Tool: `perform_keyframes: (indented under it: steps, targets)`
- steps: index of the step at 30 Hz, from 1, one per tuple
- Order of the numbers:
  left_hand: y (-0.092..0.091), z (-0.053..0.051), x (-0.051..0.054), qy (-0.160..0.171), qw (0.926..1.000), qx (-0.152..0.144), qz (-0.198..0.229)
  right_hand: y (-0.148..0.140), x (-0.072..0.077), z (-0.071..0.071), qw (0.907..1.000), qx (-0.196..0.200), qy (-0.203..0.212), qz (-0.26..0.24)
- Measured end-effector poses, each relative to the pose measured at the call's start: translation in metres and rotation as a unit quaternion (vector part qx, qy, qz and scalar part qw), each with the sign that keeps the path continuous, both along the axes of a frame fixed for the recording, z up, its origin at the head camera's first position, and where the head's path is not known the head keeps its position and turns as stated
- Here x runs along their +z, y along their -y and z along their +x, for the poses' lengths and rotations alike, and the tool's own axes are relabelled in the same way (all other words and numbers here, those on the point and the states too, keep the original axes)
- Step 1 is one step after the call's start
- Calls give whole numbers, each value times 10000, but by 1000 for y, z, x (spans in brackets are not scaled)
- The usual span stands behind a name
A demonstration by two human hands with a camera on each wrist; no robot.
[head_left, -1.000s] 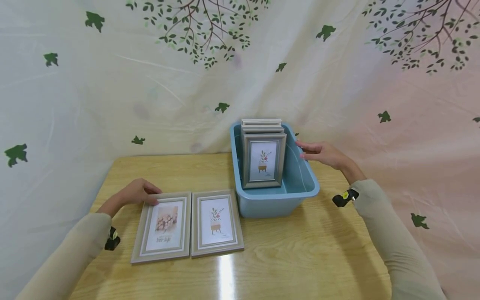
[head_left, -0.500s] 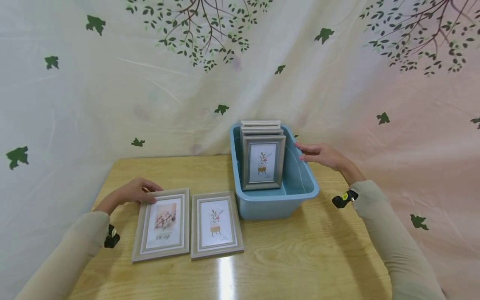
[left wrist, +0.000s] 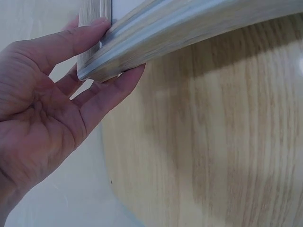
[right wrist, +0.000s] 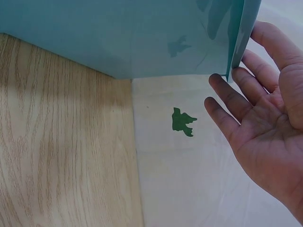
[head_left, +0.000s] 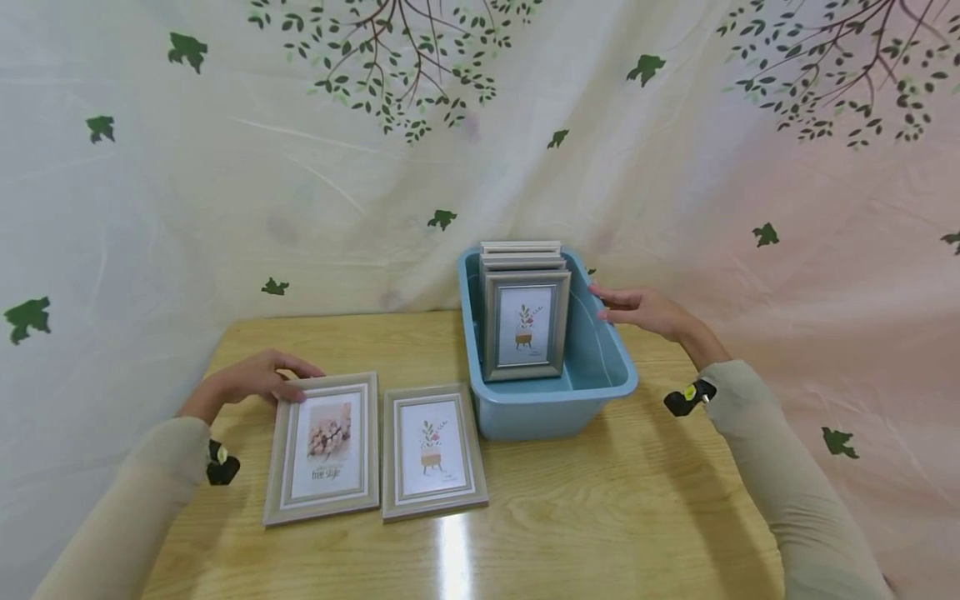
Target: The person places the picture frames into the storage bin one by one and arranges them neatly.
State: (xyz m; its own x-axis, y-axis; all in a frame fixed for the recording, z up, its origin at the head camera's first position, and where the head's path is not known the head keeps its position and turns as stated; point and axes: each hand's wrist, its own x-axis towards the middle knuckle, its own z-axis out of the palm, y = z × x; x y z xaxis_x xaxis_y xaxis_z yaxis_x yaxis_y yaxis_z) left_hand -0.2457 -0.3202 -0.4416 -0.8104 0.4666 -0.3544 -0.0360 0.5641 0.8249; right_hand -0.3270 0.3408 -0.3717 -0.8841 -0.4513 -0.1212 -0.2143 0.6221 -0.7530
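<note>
My left hand (head_left: 255, 379) pinches the upper left corner of a picture frame (head_left: 281, 467) with a flower print reading "free style". In the left wrist view the thumb lies on the frame's face and fingers (left wrist: 111, 92) reach beneath its edge. That edge is raised off the table. Beside it, a second picture frame (head_left: 431, 446) with a potted-plant print lies face up. My right hand (head_left: 652, 312) touches the right rim of a blue plastic bin (head_left: 555, 417) with its fingers extended. Several upright picture frames (head_left: 527, 325) stand inside the bin, the front one showing a potted plant.
The wooden table (head_left: 600, 517) has its back edge against a hanging cloth (head_left: 360, 208) printed with leaves and branches. The bin stands near that back edge, close to the right of the potted-plant frame.
My left hand has shifted slightly left and away from me, and the far edge of the flower-print frame has risen with it. The right hand stays at the bin's rim.
</note>
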Motion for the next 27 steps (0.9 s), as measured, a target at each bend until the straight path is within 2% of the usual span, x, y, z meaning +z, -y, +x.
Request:
perform_keyframes:
  steps: [17,19,25,27]
  targets:
    - [-7,-9,24,-161,9992,-309,210,0,-2,-2,9998,-143,80,-57]
    - [-7,-11,27,-161,9993,-260,228,2,0,1,9998,-174,78,-46]
    - [-6,-18,37,-250,9996,-14,135,16,21,19,9997,-193,143,-60]
    - [-6,-19,40,-277,9995,77,140,17,23,21,9997,-194,155,-89]
